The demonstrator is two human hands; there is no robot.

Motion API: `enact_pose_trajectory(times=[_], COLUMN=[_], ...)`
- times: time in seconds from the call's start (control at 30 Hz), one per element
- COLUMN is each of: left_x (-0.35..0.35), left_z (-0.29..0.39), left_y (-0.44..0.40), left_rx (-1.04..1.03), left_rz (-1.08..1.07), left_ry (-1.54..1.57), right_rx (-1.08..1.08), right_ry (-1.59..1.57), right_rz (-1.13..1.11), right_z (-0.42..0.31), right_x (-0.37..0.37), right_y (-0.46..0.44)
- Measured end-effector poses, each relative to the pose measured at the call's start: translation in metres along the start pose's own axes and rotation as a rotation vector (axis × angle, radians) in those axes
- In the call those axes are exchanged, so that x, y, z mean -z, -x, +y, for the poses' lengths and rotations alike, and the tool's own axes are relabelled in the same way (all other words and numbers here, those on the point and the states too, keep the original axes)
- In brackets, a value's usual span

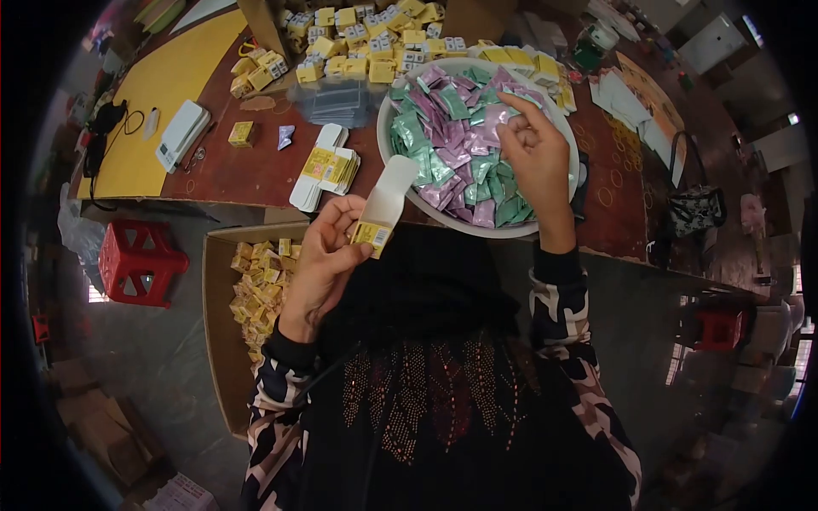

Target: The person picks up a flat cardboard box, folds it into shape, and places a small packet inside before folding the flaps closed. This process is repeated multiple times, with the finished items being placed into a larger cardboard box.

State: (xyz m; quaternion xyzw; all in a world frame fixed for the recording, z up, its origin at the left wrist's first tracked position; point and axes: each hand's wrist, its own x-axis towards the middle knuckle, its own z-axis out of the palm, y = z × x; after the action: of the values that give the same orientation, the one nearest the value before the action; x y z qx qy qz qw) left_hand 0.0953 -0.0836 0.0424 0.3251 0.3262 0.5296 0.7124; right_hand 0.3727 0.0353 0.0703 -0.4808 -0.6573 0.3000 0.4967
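Note:
My left hand [328, 247] grips a small yellow carton [371, 237], its long white flap standing up and its top open. Over a round white basin [385, 128] heaped with green and pink sachets [439, 157], my right hand [537, 149] has thumb and forefinger curled at a pink sachet [492, 122], which appears pinched between them. A stack of flattened yellow and white cartons [326, 169] lies on the table just beyond my left hand.
Many filled-out yellow boxes [366, 47] are piled at the back. A digital scale [182, 136], a single yellow box [242, 134] and a loose sachet [285, 136] lie left. Below the table edge stands a large cardboard box [215, 315] of small yellow cartons, beside a red stool [136, 262].

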Motion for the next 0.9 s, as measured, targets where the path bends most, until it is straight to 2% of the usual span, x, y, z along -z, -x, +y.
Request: enact_pose_trajectory(times=[0.13, 0.2, 0.3, 0.37, 0.43, 0.57, 0.63, 0.67, 0.73, 0.77, 0.83, 0.87, 0.9], left_x=[-0.019, -0.029, -0.038, -0.039, -0.039, -0.042, -0.043, -0.043, -0.045, -0.045, -0.05, -0.051, -0.05], left_z=[-0.008, -0.013, -0.018, -0.022, -0.024, -0.026, -0.029, -0.03, -0.03, -0.029, -0.025, -0.024, -0.023], left_y=[-0.009, -0.011, -0.011, -0.01, -0.01, -0.009, -0.008, -0.008, -0.007, -0.006, -0.004, -0.003, -0.002], left_rx=[0.017, 0.03, -0.001, -0.17, -0.198, -0.293, -0.334, -0.375, -0.384, -0.395, -0.408, -0.421, -0.42], left_rz=[-0.063, -0.092, -0.088, -0.065, -0.036, 0.024, 0.022, 0.024, 0.012, 0.001, 0.003, 0.001, 0.002], left_ry=[-0.097, -0.113, -0.086, -0.248, -0.269, -0.389, -0.426, -0.464, -0.468, -0.472, -0.454, -0.433, -0.433], right_rx=[-0.001, -0.005, 0.059, 0.11, 0.137, 0.064, 0.165, 0.164, 0.301, 0.302, 0.169, 0.168, 0.266], right_ry=[-0.203, -0.448, -0.279, -0.192, -0.069, 0.061, 0.053, 0.055, 0.173, 0.172, 0.071, 0.07, -0.067], right_rz=[-0.05, -0.045, -0.082, -0.113, -0.14, -0.256, -0.382, -0.381, -0.33, -0.331, -0.32, -0.321, -0.318], right_z=[-0.048, -0.071, -0.067, -0.068, -0.069, -0.08, -0.069, -0.064, -0.058, -0.059, -0.066, -0.063, -0.058], right_x=[-0.001, -0.012, -0.024, -0.029, -0.032, -0.024, -0.024, -0.024, -0.025, -0.022, -0.014, -0.011, -0.007], right_y=[0.03, 0.044, 0.057, 0.059, 0.06, 0.058, 0.056, 0.056, 0.056, 0.056, 0.055, 0.054, 0.053])
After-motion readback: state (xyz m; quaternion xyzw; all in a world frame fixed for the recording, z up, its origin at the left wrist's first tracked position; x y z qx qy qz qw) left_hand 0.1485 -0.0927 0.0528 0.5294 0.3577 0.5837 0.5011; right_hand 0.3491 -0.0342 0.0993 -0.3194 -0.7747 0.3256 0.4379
